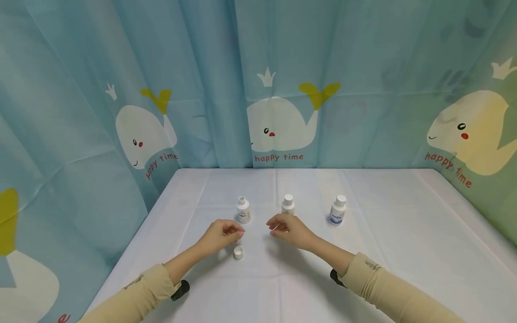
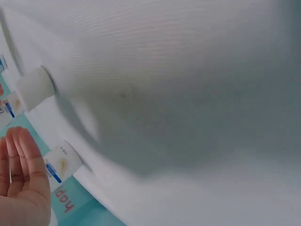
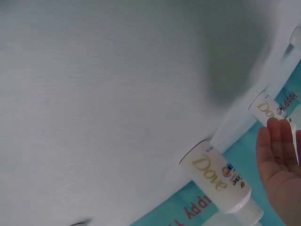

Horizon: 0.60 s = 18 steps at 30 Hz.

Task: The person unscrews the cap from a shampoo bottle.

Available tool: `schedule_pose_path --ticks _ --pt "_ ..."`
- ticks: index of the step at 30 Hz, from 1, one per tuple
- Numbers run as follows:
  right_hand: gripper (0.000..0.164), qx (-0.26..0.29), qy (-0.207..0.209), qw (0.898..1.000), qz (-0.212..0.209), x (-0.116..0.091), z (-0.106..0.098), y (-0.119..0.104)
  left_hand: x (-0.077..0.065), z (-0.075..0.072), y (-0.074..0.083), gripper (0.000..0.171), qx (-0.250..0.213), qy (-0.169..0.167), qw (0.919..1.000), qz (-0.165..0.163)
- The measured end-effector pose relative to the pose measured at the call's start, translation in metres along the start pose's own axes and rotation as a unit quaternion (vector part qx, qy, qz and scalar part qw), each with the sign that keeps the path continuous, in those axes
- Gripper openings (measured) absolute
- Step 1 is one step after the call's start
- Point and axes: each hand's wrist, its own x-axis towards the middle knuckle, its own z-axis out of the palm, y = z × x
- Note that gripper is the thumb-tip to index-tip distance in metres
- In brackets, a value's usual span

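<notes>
Two capped bottles (image 1: 337, 211) and one uncapped bottle (image 1: 244, 212) stand toward the far edge of the bench (image 1: 383, 197), the uncapped one nearest its left edge, its cap (image 1: 238, 252) near the left hand (image 1: 217, 235), whose fingers, like those of the right hand (image 1: 294, 232), are relaxed and grasping nothing.

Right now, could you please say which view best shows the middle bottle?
The right wrist view: the bottle appears large, its label readable. The head view shows it partly behind the right hand; the left wrist, partly behind a loose cap.

On table (image 1: 404, 233): left bottle (image 1: 244, 214), middle bottle (image 1: 288, 207), right bottle (image 1: 337, 211) in row; cap (image 1: 238, 253) before left bottle.
</notes>
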Motion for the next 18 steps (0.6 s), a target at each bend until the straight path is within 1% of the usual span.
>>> schedule_pose_path --ticks 5,11,18 --pt "0.023 -0.004 -0.007 1.000 -0.006 -0.016 -0.007 0.003 0.005 0.001 0.009 0.019 -0.027 -0.002 0.9995 -0.016" --pt "0.023 -0.004 -0.005 1.000 0.004 -0.032 -0.015 0.009 0.012 0.000 0.015 0.023 -0.042 -0.006 0.9991 0.000" --pt "0.024 0.002 0.008 1.000 0.001 -0.043 -0.030 0.013 0.018 -0.001 0.019 0.026 -0.053 -0.004 0.9986 0.008"
